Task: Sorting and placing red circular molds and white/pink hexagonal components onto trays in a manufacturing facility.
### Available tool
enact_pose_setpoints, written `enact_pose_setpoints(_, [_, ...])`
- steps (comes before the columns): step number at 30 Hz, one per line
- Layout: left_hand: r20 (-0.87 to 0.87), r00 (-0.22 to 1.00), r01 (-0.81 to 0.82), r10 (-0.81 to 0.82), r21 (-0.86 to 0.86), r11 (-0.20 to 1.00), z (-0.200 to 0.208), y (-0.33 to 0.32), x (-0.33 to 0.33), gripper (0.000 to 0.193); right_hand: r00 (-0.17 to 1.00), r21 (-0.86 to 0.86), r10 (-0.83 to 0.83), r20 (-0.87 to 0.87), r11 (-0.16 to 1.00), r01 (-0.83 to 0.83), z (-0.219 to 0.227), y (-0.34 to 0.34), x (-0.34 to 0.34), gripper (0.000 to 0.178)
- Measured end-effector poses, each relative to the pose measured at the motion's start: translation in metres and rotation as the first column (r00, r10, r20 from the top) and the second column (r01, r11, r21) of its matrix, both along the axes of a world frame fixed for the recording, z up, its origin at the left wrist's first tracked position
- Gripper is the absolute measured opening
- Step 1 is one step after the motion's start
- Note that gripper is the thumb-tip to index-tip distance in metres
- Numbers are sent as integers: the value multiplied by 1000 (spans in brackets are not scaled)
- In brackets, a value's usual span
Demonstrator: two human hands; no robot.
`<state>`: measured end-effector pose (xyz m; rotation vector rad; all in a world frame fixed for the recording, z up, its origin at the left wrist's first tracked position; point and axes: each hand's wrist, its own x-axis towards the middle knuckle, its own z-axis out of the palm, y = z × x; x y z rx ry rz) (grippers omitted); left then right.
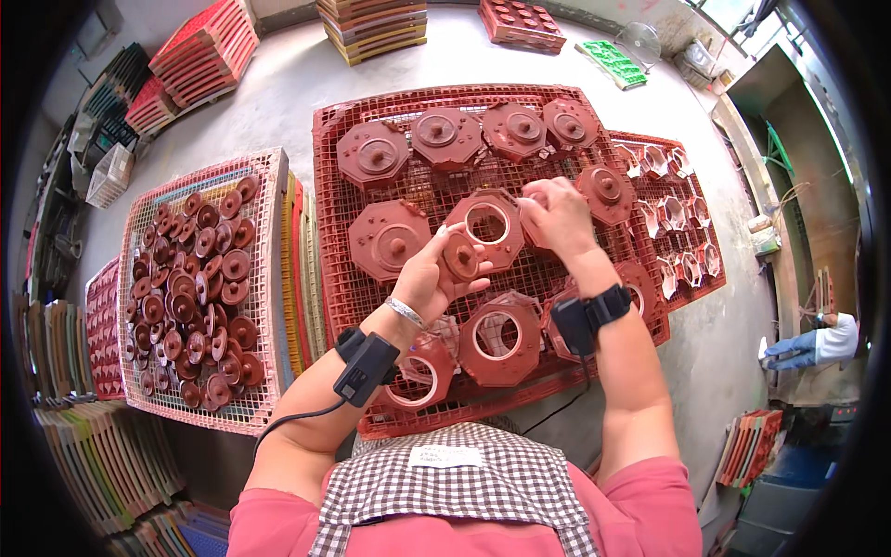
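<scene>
A small round reddish-brown lid point(460, 262) with a knob lies in my left hand point(429, 283), its fingers curled around the edge. Right beside it, an octagonal pot point(504, 254) shows an uncovered round opening with a pale rim. My right hand point(560, 213) is closed over that pot's right side; what its fingers pinch, if anything, is hidden. Behind my hands sits a row of octagonal pots with lids on point(446, 134). Nearer to me are uncovered pots, among them an octagonal pot point(498, 340). All rest on a red plastic mesh tray point(336, 306).
On the left, a pale mesh tray point(272, 371) on a stack bears a heap of round lids point(190, 288). A red rack point(664, 269) at the right holds small open pieces. Stacked trays point(209, 51) stand behind. Another person point(831, 340) is far right.
</scene>
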<state>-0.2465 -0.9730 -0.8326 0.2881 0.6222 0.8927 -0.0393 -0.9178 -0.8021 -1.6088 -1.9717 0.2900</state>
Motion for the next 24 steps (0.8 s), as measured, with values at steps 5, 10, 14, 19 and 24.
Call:
enact_pose_setpoints(5, [-47,998,47,-49,-40,998,7,5,20,39,971,-39,-102,218,993,114,-41,16,48,16])
enact_pose_setpoints(10, [-42,997,57,-60,-80,995,5,18,38,36,994,-144,-88,62,985,96,-30,22,52,15])
enact_pose_setpoints(14, [-47,997,50,-53,-60,997,-4,29,55,28,994,-164,-72,-77,985,58,-24,23,56,15])
enact_pose_setpoints(19, [-11,998,57,-57,-52,997,-11,32,68,30,985,-51,-3,170,999,12,-46,24,56,19])
enact_pose_setpoints(24, [31,995,95,-95,4,995,-22,37,81,32,988,-85,3,156,996,10,-34,28,62,17])
